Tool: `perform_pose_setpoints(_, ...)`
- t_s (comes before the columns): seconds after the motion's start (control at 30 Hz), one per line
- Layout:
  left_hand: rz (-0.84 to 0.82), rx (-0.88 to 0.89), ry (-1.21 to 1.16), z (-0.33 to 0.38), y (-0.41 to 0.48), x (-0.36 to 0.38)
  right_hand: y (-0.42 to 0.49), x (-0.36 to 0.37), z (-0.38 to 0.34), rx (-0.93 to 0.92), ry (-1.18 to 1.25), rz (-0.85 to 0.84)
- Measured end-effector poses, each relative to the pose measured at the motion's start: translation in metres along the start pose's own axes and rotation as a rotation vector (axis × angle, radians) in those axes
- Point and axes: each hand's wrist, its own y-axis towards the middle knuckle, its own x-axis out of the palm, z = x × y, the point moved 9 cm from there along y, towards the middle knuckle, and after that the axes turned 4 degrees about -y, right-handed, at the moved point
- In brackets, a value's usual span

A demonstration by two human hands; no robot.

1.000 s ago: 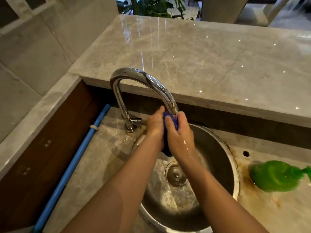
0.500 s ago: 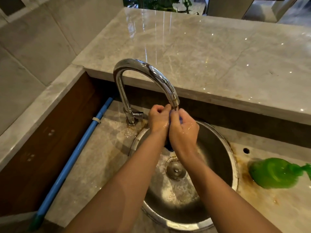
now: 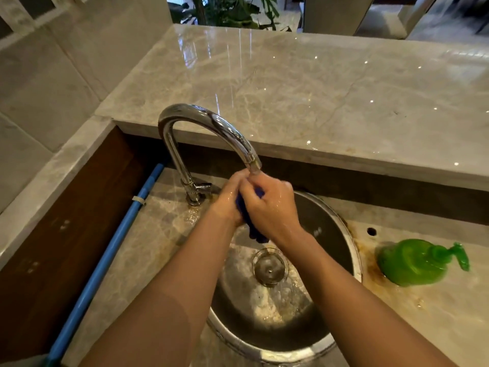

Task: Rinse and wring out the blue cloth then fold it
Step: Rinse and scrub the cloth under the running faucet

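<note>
Blue cloth (image 3: 254, 233) is shown bunched between two bare hands directly beneath the spout of a chrome gooseneck faucet (image 3: 211, 123), above a round steel sink (image 3: 354, 250). The cloth is clasped by the left hand (image 3: 229, 200), whose fingers are curled round its upper part, and by the right hand (image 3: 272, 207), whose fingers are wrapped over it from the opposite side. The two hands are pressed together, knuckles touching just under the spout's mouth. Only two patches of the cloth can be seen: a small fold between the fingers, and a crumpled tail hanging out below the hands, over the basin. Both hands are glistening wet. Whether water is running from the spout cannot be told.

Below the faucet's spout and nearer the camera, a round drain strainer (image 3: 270, 266) is set in the basin floor, ringed by pale speckled residue. Well to the faucet's right, a green pump bottle (image 3: 412, 263) is set on a stained marble ledge (image 3: 436, 313), its nozzle turned away from the faucet. To the faucet's left, a blue pipe (image 3: 105, 260) is run along the foot of a brown wooden panel (image 3: 66, 221) and bound with a pale tie. Behind the faucet a raised, polished marble counter (image 3: 317, 88) is spread, and leafy plants (image 3: 230, 9) are glimpsed beyond it.
</note>
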Motion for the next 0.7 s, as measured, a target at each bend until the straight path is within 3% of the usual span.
perform_pose_setpoints(0.07, -0.058, -0.027, -0.104, -0.007, -0.006, 0.002, 0.018, 0.000, 0.007, 0.049, -0.086, 0.017)
perform_pose_setpoints(0.13, -0.091, -0.031, -0.105, -0.013, -0.014, 0.005, 0.034, -0.003, 0.038, 0.215, -0.076, 0.010)
perform_pose_setpoints(0.2, -0.110, -0.001, -0.093, -0.013, -0.019, 0.010, 0.032, 0.004, 0.075, 0.484, 0.151, -0.061)
perform_pose_setpoints(0.3, -0.096, 0.008, -0.113, -0.005, -0.020, 0.012, -0.002, 0.036, 0.086, 0.807, 0.738, -0.262)
perform_pose_setpoints(0.37, -0.068, 0.022, -0.124, 0.001, -0.016, 0.010, -0.013, 0.037, 0.083, 0.792, 0.811, -0.252)
perform_pose_setpoints(0.57, 0.082, 0.201, 0.012, 0.019, -0.005, -0.006, -0.007, -0.013, 0.065, 0.467, 0.414, 0.026)
perform_pose_setpoints(0.7, 0.145, 0.093, 0.013, 0.003, -0.003, -0.003, -0.010, -0.009, 0.046, 0.372, 0.281, 0.059)
